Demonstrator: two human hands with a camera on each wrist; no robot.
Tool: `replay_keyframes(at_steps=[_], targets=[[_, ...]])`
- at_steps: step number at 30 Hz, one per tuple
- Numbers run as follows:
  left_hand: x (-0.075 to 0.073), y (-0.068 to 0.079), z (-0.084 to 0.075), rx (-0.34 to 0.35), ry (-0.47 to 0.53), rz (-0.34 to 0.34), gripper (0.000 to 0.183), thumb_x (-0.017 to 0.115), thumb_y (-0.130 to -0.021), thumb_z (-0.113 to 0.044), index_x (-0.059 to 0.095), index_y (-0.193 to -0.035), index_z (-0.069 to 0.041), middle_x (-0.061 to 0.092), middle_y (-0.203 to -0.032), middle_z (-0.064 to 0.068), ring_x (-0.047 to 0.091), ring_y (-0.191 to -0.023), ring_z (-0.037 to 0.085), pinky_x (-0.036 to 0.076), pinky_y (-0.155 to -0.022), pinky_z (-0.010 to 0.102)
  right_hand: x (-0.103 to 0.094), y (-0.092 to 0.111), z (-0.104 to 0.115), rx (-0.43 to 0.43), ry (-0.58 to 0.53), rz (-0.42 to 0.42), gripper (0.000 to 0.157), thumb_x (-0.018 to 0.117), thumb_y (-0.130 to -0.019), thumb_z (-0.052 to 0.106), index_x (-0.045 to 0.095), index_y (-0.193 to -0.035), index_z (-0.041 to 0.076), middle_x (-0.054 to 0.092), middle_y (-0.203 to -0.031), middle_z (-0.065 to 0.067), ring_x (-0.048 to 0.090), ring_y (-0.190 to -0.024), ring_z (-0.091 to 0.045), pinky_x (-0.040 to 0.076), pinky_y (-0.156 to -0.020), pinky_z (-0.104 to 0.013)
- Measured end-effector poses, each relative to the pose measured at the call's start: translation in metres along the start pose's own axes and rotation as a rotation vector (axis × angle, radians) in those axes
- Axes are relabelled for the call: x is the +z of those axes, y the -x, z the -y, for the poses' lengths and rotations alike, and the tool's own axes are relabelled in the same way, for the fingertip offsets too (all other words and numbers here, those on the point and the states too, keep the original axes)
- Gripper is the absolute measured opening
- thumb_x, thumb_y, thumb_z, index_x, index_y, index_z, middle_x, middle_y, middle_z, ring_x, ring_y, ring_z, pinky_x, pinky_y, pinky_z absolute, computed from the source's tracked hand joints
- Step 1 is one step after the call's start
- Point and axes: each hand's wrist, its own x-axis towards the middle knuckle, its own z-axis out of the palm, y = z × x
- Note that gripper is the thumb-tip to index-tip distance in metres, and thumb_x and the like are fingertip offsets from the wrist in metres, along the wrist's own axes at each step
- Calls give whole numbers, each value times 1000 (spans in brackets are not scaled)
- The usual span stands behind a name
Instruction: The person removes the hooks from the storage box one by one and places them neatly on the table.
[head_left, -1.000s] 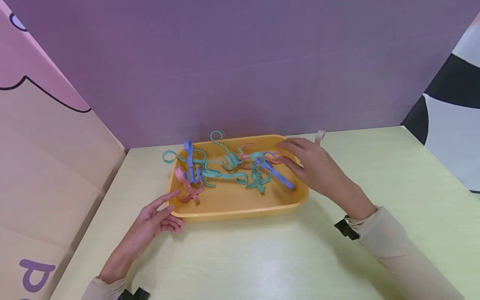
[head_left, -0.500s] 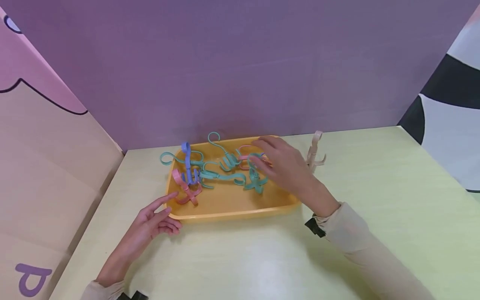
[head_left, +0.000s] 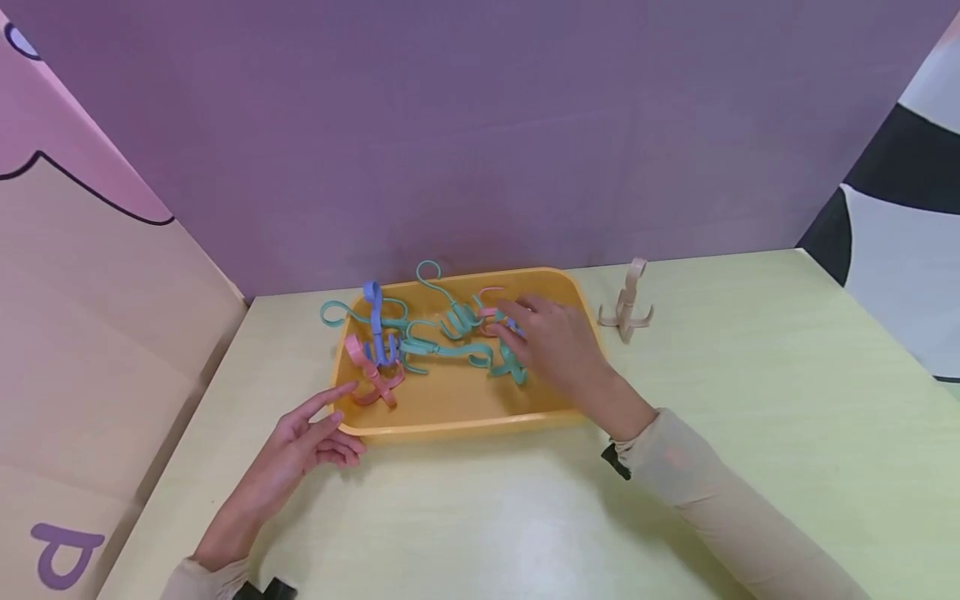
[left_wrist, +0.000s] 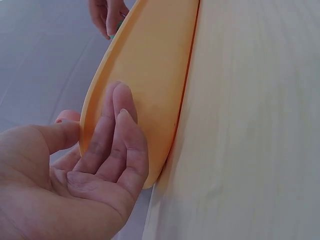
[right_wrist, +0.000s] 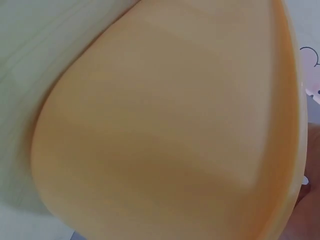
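Note:
A yellow plastic tray [head_left: 450, 429] holds several pronged plastic hanging hooks. At its near left corner my left hand [head_left: 300, 442] grips the rim: index finger over the edge, thumb at the rim, other fingers [left_wrist: 130, 140] curved against the outer wall. A pink hook [head_left: 378, 379] and a blue hook [head_left: 377, 325] lie near that hand. My right hand [head_left: 558, 346] reaches into the tray's right half, fingertips at a green hook [head_left: 508, 367] and a pink hook [head_left: 489, 313]. The hand covers most of a second blue hook; I cannot tell whether the fingers pinch one.
A beige hook [head_left: 627, 304] stands on its prongs on the table [head_left: 750, 375], right of the tray. Green hooks [head_left: 450, 351] fill the tray's middle, and one hook's ring [head_left: 334, 314] overhangs the left rim. A purple wall [head_left: 480, 142] rises behind.
My right hand has come away from beside the beige hook and moved left into the tray over the hooks, leaving the beige hook in full view. The left hand stays put.

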Motion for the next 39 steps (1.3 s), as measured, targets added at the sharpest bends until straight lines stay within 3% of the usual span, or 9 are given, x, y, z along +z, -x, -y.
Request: replay_keyframes(at_steps=[6,11,15,19,25,30,35,39], targets=[[0,0,1,3,-14,1,53,46,-108,-24,29,-154,-2,74,-93,17,72,-83,25,59,-78,36,-6,-1,-2,76,-49,81,13,70,-90,12,68,-95,-1,63,-72,-10,56,-57,-23,45,-48,-33],[-1,0,0,8,-26,-1,53,46,-108,-25,30,-154,-3,74,-92,18,72,-82,25,59,-77,36,-12,-4,-4,143,-114,144,18,69,-92,17,67,-95,0,59,-67,-6,51,-57,-21,41,-50,-33],[-1,0,0,11,-27,2,53,46,-108,-25,30,-154,-3,74,-92,18,72,-82,25,59,-77,36,-13,-4,-3,139,-109,145,22,75,-90,23,67,-91,2,55,-63,-3,49,-56,-19,40,-51,-33],[-2,0,0,15,-33,6,53,46,-108,-24,30,-154,-3,74,-92,18,72,-82,26,59,-77,36,-17,-4,0,130,-144,164,16,74,-89,18,68,-89,3,57,-65,-2,50,-58,-18,42,-52,-32],[-2,0,-1,12,-32,10,53,45,-108,-25,30,-154,-4,74,-92,17,72,-83,25,59,-77,36,-25,-6,3,117,-178,247,20,76,-88,17,71,-99,1,69,-81,-8,61,-68,-22,51,-60,-34],[-2,-1,0,8,-31,6,53,45,-108,-26,30,-154,-4,74,-92,17,72,-83,25,59,-77,35,-30,-8,3,111,-176,293,16,72,-89,9,72,-103,2,62,-72,-2,52,-64,-17,46,-56,-31],[-2,-1,1,5,-32,3,53,45,-108,-26,30,-154,-4,74,-93,17,72,-83,25,59,-77,35,-34,-9,0,143,-208,348,23,70,-91,12,70,-112,4,57,-66,4,49,-64,-16,43,-55,-30],[-1,-1,0,4,-37,0,53,46,-108,-26,30,-154,-4,74,-93,17,72,-83,25,59,-77,36,-40,-10,-3,164,-201,370,27,71,-92,17,67,-114,2,63,-71,2,53,-63,-16,47,-57,-34]])
